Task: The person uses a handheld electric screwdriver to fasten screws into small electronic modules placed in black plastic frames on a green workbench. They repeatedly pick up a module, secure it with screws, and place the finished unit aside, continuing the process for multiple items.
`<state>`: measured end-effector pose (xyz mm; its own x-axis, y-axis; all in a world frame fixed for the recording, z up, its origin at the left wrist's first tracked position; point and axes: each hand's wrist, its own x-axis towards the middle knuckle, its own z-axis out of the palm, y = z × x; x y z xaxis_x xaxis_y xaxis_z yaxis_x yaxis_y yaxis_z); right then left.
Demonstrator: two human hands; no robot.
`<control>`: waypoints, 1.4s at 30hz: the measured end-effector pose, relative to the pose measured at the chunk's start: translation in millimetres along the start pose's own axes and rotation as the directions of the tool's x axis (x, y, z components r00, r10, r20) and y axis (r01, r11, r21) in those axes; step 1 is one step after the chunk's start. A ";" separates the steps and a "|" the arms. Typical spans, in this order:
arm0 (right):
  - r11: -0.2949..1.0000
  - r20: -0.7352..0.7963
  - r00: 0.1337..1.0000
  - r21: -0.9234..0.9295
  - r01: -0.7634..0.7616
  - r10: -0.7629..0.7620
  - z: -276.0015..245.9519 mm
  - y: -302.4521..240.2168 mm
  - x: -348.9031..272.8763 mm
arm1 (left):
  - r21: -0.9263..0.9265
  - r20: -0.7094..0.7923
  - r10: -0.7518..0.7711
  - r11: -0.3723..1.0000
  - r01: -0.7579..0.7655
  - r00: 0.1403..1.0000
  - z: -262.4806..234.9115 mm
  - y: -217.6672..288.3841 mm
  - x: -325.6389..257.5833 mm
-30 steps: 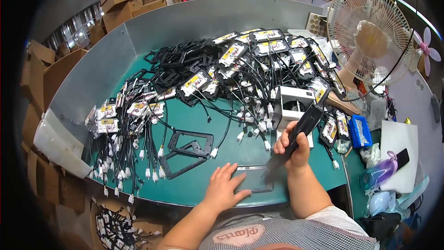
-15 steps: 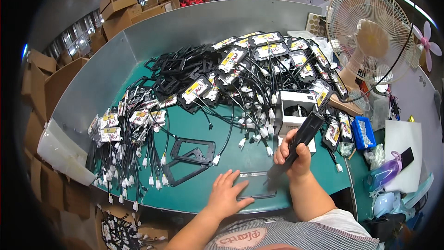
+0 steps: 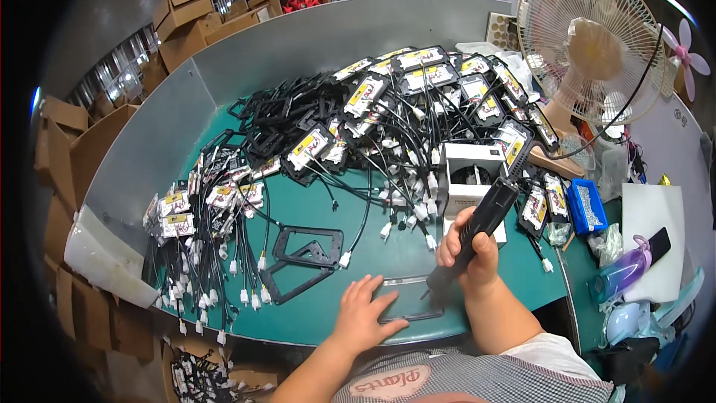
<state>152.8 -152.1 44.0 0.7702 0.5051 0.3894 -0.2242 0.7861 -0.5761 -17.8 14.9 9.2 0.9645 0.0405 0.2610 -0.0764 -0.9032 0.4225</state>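
Rested the left hand [image 3: 365,312] open, fingers splayed, over the left end of a thin dark frame [image 3: 419,316], flat on the green desk [image 3: 399,248] near its front edge. Gripped a black screwdriver [image 3: 488,213] in the right hand [image 3: 471,250], tilted tip-down over the frame's right end; could not tell whether touching. Judged the frame light, stiff and rather slippery, best held by its long edges; judged the screwdriver heavier, best wrapped round its barrel. Counted one screwdriver, one frame beneath the left hand, two loose frames [image 3: 298,287] overlapping farther left, one white box-shaped device [image 3: 473,152], one blue tray [image 3: 575,209]. Could not count the tangled wired units [image 3: 429,78].
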 end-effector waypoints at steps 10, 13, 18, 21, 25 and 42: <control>1.000 0.005 1.000 0.021 -0.004 0.004 2.2 -0.5 1.5 | -0.001 -0.007 0.005 1.000 -0.005 1.000 0.5 -1.7 -2.0; 0.999 0.002 1.000 0.035 0.003 -0.003 0.7 -0.5 1.3 | -0.010 -0.011 0.014 1.000 -0.014 1.000 0.6 -2.1 -0.7; 1.000 0.011 1.000 -0.006 -0.004 0.004 1.3 -1.6 1.8 | -0.072 -0.003 0.004 0.997 -0.004 1.000 -5.8 -0.3 1.6; 1.000 0.008 1.000 -0.028 -0.001 0.001 1.9 -1.2 1.0 | -0.057 -0.036 -0.006 0.998 0.004 0.999 1.1 -4.9 -0.9; 0.999 0.000 1.000 -0.052 -0.009 0.009 4.3 -0.1 1.8 | -0.016 -0.029 -0.019 1.000 0.019 0.999 0.7 -3.5 -1.6; 0.998 0.010 1.000 -0.059 0.016 -0.015 1.7 -1.5 2.1 | -0.020 0.167 0.061 0.998 -0.059 0.984 -23.0 -8.9 7.5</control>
<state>153.7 -151.6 46.9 0.7675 0.4964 0.4056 -0.1761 0.7716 -0.6113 -15.7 33.1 27.3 0.9867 -0.0868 0.1375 -0.1378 -0.8951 0.4240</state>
